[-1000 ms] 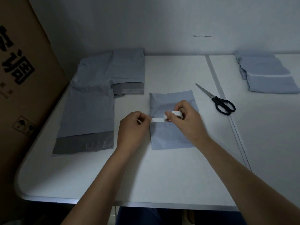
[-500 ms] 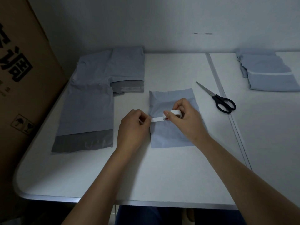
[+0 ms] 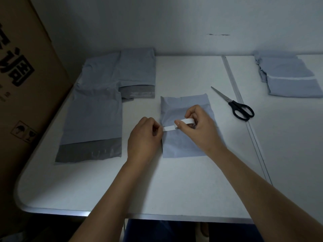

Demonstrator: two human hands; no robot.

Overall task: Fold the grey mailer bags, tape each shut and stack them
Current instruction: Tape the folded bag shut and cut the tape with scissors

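A folded grey mailer bag (image 3: 185, 109) lies flat near the middle of the white table (image 3: 174, 186), its long sides running from near to far. Above it the right hand (image 3: 201, 131) holds a small roll of white tape (image 3: 187, 121), thumb tip pressed on the roll's near-left face and the fingers curled over its far side. A short strip of tape (image 3: 168, 128) runs from the roll leftward to the left hand (image 3: 144, 140), whose thumb and fingertips are pinched narrowly on the strip's free end, just beside the bag's left edge. The strip crosses that left edge; whether it touches the bag cannot be told. To the left, unfolded grey mailer bags (image 3: 94, 119) lie overlapping, one reaching toward the near edge with its darker flap end nearest, another farther back against the wall. A large cardboard box (image 3: 22, 95) with black printed characters stands against the table's left side. Black-handled scissors (image 3: 234, 105) lie shut to the right of the folded bag, blades pointing far-left, beside a seam in the tabletop. Well apart at the far right sits a stack of folded mailer bags (image 3: 290, 79), a white tape line showing across the top one.
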